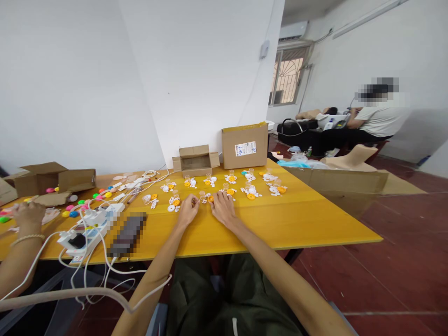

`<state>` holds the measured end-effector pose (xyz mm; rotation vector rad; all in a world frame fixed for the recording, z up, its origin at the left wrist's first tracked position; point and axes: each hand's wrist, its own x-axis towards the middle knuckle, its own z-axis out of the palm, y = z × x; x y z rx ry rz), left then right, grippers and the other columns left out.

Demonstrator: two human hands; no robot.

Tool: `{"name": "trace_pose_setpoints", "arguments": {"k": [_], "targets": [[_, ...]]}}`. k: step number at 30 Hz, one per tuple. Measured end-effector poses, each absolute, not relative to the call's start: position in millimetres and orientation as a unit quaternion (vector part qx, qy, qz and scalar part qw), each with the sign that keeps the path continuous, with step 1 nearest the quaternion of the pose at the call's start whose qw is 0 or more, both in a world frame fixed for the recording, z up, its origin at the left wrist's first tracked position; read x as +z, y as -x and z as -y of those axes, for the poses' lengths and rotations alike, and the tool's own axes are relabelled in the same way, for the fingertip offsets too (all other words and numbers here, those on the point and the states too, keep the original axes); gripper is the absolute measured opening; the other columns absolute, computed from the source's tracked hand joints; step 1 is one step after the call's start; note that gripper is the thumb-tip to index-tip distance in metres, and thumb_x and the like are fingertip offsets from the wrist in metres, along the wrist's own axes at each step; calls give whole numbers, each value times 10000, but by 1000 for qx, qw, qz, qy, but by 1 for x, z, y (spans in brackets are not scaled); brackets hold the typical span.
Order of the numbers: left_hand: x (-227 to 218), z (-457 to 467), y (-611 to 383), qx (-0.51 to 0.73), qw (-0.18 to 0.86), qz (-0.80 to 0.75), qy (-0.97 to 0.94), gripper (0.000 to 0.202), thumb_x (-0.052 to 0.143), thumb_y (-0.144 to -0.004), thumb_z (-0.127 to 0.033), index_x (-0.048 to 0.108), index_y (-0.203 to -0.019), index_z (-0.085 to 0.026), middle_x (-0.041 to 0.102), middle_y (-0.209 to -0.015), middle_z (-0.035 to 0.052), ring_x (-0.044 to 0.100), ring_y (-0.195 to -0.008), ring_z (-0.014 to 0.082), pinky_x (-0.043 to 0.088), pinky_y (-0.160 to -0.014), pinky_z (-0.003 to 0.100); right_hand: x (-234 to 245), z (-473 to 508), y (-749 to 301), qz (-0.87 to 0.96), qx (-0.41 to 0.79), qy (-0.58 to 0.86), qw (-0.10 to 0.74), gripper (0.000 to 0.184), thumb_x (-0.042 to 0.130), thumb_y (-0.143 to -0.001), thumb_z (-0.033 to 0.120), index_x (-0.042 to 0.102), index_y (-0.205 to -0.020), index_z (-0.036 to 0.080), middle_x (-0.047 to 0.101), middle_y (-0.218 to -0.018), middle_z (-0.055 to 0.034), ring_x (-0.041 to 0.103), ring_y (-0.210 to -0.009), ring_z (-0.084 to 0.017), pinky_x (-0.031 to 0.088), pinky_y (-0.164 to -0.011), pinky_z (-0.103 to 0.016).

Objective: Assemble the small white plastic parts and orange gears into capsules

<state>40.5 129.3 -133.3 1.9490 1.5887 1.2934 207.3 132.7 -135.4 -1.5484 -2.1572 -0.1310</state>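
Note:
My left hand is over the yellow table with its fingertips pinched together; what they hold, if anything, is too small to make out. Just beyond it stands a small clear plastic cup. Fingers apart, my right hand lies low over the table, its fingertips near an orange wheel-like part and small white pieces. Around both hands are several small groups of parts, each with a clear cup, orange and white gear-like discs and white cut-out pieces.
An open small carton and a taller cardboard box stand at the table's back. To the left lie a power strip with cables, a phone and colourful balls. A co-worker's hand is at far left.

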Motion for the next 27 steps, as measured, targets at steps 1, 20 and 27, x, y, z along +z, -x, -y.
{"name": "trace_pose_setpoints", "arguments": {"k": [1,20,27], "targets": [[-134,-130,-40,453,157,-553,-682,51,588,-819,-249,595,-774,-224,694,-785,14,654,-732,174,516,-685,291,-137,-134,-208,791,-51,558,248,220,487,-935,218,639,-1090,182,636,-1158,-170,535,-1101,-314,418,-954,-456],[-136,-130,-37,454,155,-532,-698,227,589,-735,-78,627,-906,-223,662,-817,-7,628,-744,166,518,-764,304,-142,-145,-203,822,-81,473,306,308,420,-940,157,649,-1140,203,592,-1356,-150,463,-1273,-319,318,-1078,-553],[-137,-131,-33,449,146,-525,-709,281,530,-750,-66,655,-943,-227,714,-919,31,658,-877,208,531,-857,357,-135,-152,-199,825,-65,485,283,268,456,-925,193,651,-1108,196,658,-1233,-149,502,-1205,-326,346,-1033,-527]]}}
